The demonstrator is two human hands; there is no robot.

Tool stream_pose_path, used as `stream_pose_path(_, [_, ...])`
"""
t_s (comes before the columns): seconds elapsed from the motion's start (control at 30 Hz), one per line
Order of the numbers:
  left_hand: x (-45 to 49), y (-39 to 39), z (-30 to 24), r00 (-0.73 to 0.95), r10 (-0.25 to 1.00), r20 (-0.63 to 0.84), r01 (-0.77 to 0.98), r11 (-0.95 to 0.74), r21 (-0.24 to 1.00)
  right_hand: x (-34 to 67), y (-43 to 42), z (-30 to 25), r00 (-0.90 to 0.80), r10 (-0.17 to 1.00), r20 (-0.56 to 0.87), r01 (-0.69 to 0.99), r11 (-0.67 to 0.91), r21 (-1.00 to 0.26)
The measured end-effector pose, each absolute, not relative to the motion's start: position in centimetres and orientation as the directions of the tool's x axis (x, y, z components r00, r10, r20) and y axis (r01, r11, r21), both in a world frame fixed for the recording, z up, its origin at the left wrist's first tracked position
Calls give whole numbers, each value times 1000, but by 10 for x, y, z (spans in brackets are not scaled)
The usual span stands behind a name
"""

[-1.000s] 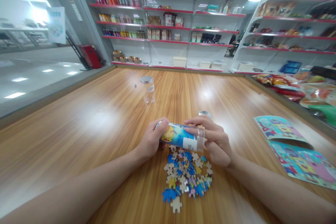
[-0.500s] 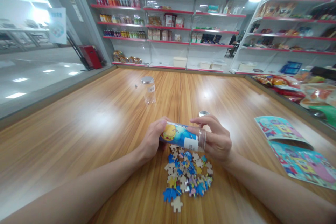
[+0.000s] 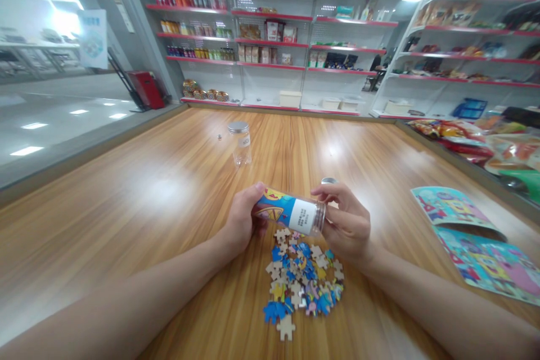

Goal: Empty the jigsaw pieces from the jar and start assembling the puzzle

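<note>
Here, from left to right:

- One red box [image 3: 145, 90] is seen on the floor beyond the wooden table [image 3: 126, 202], far left.
- One clear jar [image 3: 240, 143] with a metal cap is stood upright on the table, well beyond the hands; one tiny dark object [image 3: 219, 136] lies just left of it, too small to tell.
- The left hand [image 3: 242, 219] is closed around the base end of one printed jar [image 3: 291, 212], thumb on top.
- The printed jar is held on its side just above the table, between the two hands, its clear neck tipped slightly down to the right.
- One heap of puzzle pieces [image 3: 301, 281] is spread on the table directly below the jar; the pieces are too many to be counted, and one pale piece [image 3: 286, 327] lies apart at the near edge.
- The right hand [image 3: 348, 225] is curled around the neck end of the printed jar, fingers over the top.
- One metal lid [image 3: 329, 180] is laid on the table just behind the right hand, partly hidden.
- Two picture sheets [image 3: 449, 205] are laid near the right edge, the nearer one [image 3: 493, 264] overlapped by the farther.
- Several snack bags [image 3: 464, 138] are piled at far right.
</note>
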State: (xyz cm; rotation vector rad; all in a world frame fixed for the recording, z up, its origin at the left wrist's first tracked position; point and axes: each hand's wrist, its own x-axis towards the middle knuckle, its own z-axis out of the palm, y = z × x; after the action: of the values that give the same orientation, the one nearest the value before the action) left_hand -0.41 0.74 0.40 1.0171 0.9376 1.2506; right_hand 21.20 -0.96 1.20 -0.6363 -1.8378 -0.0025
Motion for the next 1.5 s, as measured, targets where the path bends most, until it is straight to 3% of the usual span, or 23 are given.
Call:
stream_pose_path(0.23, [-5, 9, 2, 89, 995, -44, -274, 67, 959, 216, -8, 15, -308, 353, 883, 474, 862, -180])
stream_pose_path(0.47, [-6, 5, 4, 136, 991, -7, -271, 43, 962, 221, -7, 12, -342, 333, 879, 450, 879, -158])
stream_pose_path(0.73, [-5, 7, 3, 98, 994, 46, -314, -13, 949, 214, -9, 13, -257, 437, 862, 405, 859, -314])
stream_pose_path(1.03, [-5, 7, 6, 94, 992, 85, -354, -47, 934, 212, -9, 18, -372, 518, 770, 279, 854, -439])
stream_pose_path(1.23, [-8, 5, -1, 68, 976, 207, -296, -178, 938, 216, -6, 15, -405, 578, 708, 209, 812, -544])
stream_pose_path(1.5, [-8, 4, 0, 96, 972, 216, -224, -190, 956, 219, -5, 18, -442, 626, 642, 163, 760, -629])
